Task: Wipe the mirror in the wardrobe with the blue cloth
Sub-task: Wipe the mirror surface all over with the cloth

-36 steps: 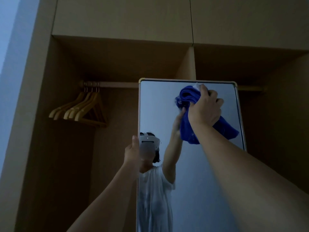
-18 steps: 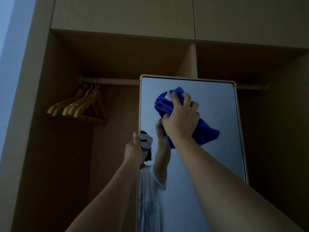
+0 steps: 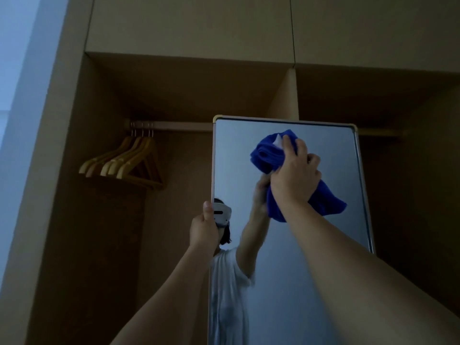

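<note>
A: What's the biggest thing in front of you?

B: A tall, open wooden wardrobe (image 3: pixel 82 220), dim inside, with a wooden rail (image 3: pixel 174 126) across the top.

A: And the mirror?

B: A tall rectangular mirror with a pale metal frame (image 3: pixel 298 270) stands upright in the wardrobe, in front of its centre partition.

A: Where's the cloth?

B: The crumpled blue cloth (image 3: pixel 270 155) is pressed on the glass near the upper middle. The right hand (image 3: pixel 295 179) grips it, fingers curled round the bunch.

A: The other hand?

B: The left hand (image 3: pixel 204 227) holds the mirror's left edge, thumb up along the frame.

A: Anything smaller?

B: A cluster of light wooden coat hangers (image 3: pixel 124 161) on the rail, left of the mirror.
</note>
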Tool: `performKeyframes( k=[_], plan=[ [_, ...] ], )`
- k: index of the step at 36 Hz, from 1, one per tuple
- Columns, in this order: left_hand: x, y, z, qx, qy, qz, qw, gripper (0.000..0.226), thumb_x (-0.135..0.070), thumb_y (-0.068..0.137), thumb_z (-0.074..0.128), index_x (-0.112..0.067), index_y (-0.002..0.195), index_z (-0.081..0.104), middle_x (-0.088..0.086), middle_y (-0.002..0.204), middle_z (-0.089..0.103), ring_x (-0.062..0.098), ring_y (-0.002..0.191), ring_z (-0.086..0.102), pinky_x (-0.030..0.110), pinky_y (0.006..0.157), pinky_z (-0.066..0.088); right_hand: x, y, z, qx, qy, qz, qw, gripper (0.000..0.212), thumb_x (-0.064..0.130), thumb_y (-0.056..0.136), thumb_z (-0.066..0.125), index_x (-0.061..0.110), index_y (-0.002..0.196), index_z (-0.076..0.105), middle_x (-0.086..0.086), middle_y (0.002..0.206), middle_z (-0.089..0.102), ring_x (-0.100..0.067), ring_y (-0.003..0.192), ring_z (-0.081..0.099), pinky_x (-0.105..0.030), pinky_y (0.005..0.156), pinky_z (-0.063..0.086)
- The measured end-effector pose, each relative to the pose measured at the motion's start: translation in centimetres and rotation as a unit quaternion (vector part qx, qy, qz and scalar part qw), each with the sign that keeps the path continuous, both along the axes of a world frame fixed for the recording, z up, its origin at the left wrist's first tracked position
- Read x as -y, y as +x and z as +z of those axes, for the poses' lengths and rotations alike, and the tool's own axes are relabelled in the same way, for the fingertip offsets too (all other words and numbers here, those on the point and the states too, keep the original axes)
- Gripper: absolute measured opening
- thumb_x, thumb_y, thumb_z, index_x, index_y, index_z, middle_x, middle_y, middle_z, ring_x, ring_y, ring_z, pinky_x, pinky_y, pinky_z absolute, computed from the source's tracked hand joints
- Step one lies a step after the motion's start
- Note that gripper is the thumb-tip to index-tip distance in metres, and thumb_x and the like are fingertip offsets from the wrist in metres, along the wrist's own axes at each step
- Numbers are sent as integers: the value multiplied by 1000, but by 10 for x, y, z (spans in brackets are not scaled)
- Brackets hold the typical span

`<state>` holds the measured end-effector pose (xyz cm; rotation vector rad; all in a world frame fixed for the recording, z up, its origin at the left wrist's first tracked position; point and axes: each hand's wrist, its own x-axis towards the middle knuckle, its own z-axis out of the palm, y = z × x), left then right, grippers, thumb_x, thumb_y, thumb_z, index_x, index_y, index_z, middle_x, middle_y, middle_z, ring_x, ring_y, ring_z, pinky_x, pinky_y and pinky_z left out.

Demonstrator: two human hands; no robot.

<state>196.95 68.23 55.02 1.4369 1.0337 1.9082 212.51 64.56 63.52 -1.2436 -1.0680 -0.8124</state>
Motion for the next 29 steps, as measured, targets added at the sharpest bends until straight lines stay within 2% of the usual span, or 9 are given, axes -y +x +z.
performKeyframes(
  k=[4, 7, 11, 14, 16, 18, 22, 25, 29],
  plan=[
    [-4, 1, -1, -17, 4, 9, 1000, 59, -50, 96, 26, -3, 98, 61, 2, 57, 49, 12, 52, 46, 22, 46, 35, 2, -1, 10, -32, -23, -9, 999, 69, 10, 88, 56, 27, 147, 24, -1, 152, 26, -31, 123, 36, -44, 94, 38],
    [-6, 1, 1, -12, -3, 14, 1000, 64, -50, 96, 25, 2, 100, 60, 1, 59, 51, 13, 54, 49, 25, 48, 35, 3, -14, 5, 5, -22, -3, 1000, 71, 7, 85, 58, 28, 146, 26, 0, 154, 23, -31, 124, 34, -45, 95, 37],
    [-10, 3, -1, -11, -4, 17, 1000, 61, -52, 95, 23, -5, 85, 60, 1, 57, 52, 13, 52, 52, 25, 47, 35, 4, -42, -20, 78, 6, 21, 997, 72, 8, 78, 64, 27, 142, 35, 0, 151, 29, -30, 124, 36, -45, 95, 37],
    [-11, 3, -1, 8, 5, -4, 1000, 55, -48, 97, 25, -10, 71, 56, 0, 53, 57, 10, 46, 57, 22, 42, 40, 2, -60, -45, 116, 19, 29, 993, 75, 9, 70, 74, 23, 138, 45, -2, 145, 42, -33, 123, 43, -49, 94, 40],
    [-12, 3, -2, 11, 17, -17, 1000, 54, -46, 98, 26, -11, 69, 56, -2, 48, 57, 6, 41, 57, 19, 40, 41, -1, -62, -55, 135, 29, 26, 990, 78, 9, 63, 80, 20, 135, 51, -3, 140, 50, -35, 118, 50, -50, 90, 45],
    [-13, 1, -3, 4, 24, -25, 999, 56, -46, 97, 25, -11, 71, 59, -1, 50, 60, 8, 46, 58, 23, 46, 42, -4, -56, -56, 151, 42, 27, 987, 80, 9, 61, 82, 19, 134, 52, -5, 138, 52, -36, 115, 53, -51, 87, 47],
    [-18, 1, -2, 3, 11, -14, 1000, 59, -51, 95, 25, -8, 73, 58, 5, 62, 61, 17, 59, 60, 27, 52, 43, -6, -47, -37, 144, 15, 32, 989, 77, 7, 72, 73, 21, 141, 43, -2, 145, 44, -34, 122, 45, -51, 93, 41],
    [-21, 1, -3, -18, 13, 37, 999, 58, -54, 94, 22, -14, 62, 49, 2, 52, 51, 15, 50, 51, 26, 48, 36, -7, -47, -12, 128, -5, 20, 992, 74, 10, 81, 64, 26, 146, 31, 1, 152, 32, -31, 128, 34, -48, 99, 35],
    [-23, 1, -5, -26, 21, 48, 998, 60, -53, 95, 22, -16, 55, 46, 0, 45, 46, 15, 45, 46, 25, 48, 33, -5, -55, 21, 131, -11, 6, 991, 70, 10, 87, 56, 28, 147, 25, 1, 154, 24, -30, 129, 30, -47, 99, 33]
  ],
)
